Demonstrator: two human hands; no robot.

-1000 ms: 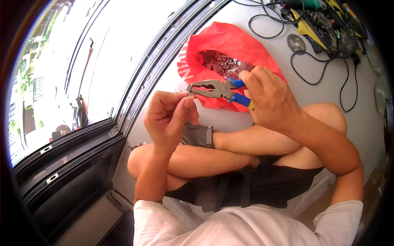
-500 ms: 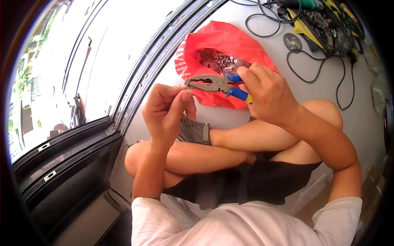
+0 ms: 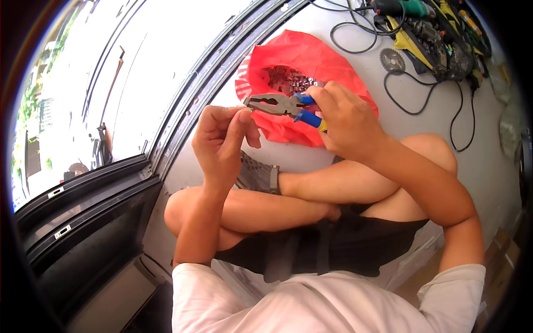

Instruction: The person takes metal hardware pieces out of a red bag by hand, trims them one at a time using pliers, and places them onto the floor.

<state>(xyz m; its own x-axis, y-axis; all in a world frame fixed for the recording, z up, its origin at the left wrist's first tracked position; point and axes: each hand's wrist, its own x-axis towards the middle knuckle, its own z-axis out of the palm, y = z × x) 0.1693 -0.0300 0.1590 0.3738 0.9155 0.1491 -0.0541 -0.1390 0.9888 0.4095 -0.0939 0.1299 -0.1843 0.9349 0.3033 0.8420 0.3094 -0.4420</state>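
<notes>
My right hand (image 3: 348, 117) is closed round the blue-and-yellow handles of a pair of combination pliers (image 3: 272, 104). The pliers' jaws are parted a little and point left. At their tip, my left hand (image 3: 221, 136) pinches a small metal piece (image 3: 250, 109) between thumb and forefinger. Most of that piece is hidden by the fingertips, so its shape is unclear. Just beyond the pliers lies a red plastic bag (image 3: 327, 64), its mouth open, with a heap of small shiny metal pieces (image 3: 300, 82) inside.
At the far right lie a green power tool (image 3: 413, 8), a yellow-and-black tool bag (image 3: 427, 47), a circular saw blade (image 3: 392, 59) and looped black cables (image 3: 412, 112). A dark metal door track (image 3: 191, 91) runs along the left. My crossed legs (image 3: 277, 211) are below the hands.
Both hands and the pliers have shifted slightly left and up. The small metal piece at the jaw tip shows less than before.
</notes>
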